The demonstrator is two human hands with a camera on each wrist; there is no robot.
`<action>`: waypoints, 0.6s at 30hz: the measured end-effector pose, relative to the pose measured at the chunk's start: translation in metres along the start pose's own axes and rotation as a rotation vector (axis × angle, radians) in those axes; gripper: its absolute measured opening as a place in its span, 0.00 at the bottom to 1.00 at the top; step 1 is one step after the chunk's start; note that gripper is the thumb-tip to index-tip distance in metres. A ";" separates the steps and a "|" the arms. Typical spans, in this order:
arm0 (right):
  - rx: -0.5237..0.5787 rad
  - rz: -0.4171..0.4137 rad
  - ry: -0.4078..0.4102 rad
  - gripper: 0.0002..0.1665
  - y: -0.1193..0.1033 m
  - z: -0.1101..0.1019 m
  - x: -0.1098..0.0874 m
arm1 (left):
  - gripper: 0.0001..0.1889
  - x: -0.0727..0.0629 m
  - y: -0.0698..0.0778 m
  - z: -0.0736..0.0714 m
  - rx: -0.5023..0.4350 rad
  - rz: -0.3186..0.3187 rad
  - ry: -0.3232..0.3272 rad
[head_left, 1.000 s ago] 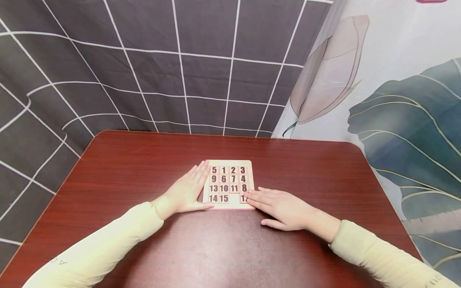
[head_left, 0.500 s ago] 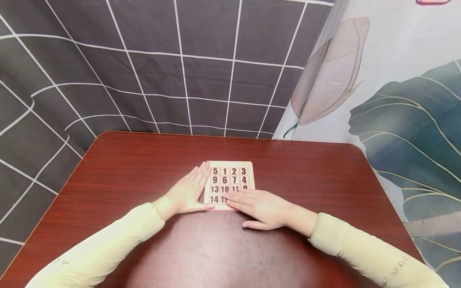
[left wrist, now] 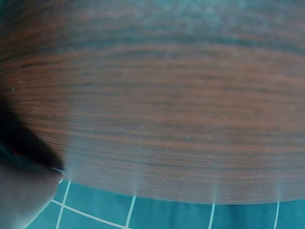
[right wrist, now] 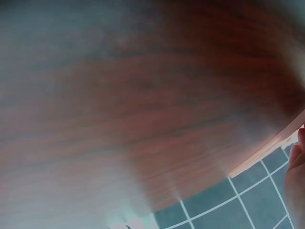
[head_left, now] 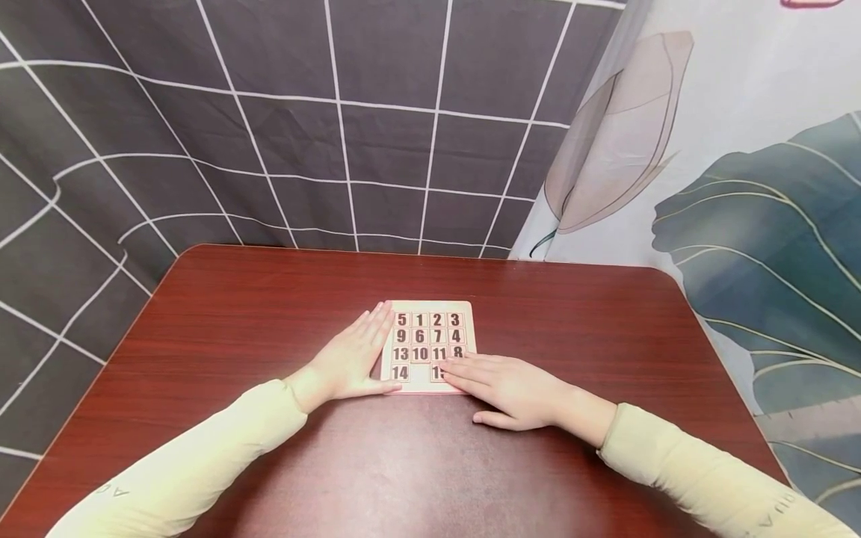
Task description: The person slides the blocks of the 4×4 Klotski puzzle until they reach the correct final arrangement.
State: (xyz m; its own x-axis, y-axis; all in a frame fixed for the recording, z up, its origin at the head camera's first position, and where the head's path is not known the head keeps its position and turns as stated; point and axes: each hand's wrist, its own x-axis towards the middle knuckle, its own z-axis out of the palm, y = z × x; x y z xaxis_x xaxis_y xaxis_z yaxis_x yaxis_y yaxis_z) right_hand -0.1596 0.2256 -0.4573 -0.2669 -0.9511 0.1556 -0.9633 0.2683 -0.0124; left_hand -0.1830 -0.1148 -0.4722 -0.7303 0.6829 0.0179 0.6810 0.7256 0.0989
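Note:
A light wooden number slide puzzle (head_left: 432,306) lies flat on the table, its printed tiles set in rows. My left hand (head_left: 353,355) rests along its left side with straight fingers, thumb at the near-left corner. With fingers extended, my right hand (head_left: 507,388) touches the tile marked 15 (head_left: 436,372) in the bottom row and covers the near-right corner. A gap shows between that tile and tile 14 (head_left: 400,373). The left wrist view catches only part of the left hand (left wrist: 28,198); the right wrist view has fingers (right wrist: 296,164) beside the puzzle's edge (right wrist: 257,158).
The reddish-brown wooden table (head_left: 282,299) has rounded far corners. Behind it hangs a dark curtain with a white grid (head_left: 383,142). A pale curtain with large leaf prints (head_left: 760,202) hangs at the right.
My right hand reached left over the bottom row, then drew back right. Tile 15 slid one place right, so the gap moved left beside tile 14. My left hand stayed put.

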 end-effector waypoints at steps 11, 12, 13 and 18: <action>0.012 -0.050 0.044 0.43 0.000 0.002 0.019 | 0.61 -0.001 0.001 -0.003 -0.001 -0.002 0.002; 0.012 -0.060 0.044 0.43 -0.001 0.002 0.023 | 0.61 -0.002 0.002 -0.004 -0.004 -0.003 0.002; 0.009 -0.071 0.042 0.43 -0.001 0.003 0.028 | 0.61 -0.002 0.002 -0.004 -0.007 -0.004 0.001; -0.002 -0.099 0.022 0.43 -0.002 0.007 0.049 | 0.61 -0.003 0.003 -0.007 -0.023 -0.004 0.002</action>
State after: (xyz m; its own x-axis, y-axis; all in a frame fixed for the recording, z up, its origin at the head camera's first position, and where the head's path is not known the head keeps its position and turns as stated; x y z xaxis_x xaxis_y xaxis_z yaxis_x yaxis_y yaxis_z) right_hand -0.1714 0.1771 -0.4566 -0.1695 -0.9694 0.1776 -0.9849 0.1732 0.0057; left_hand -0.1794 -0.1153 -0.4653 -0.7333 0.6796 0.0192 0.6764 0.7265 0.1214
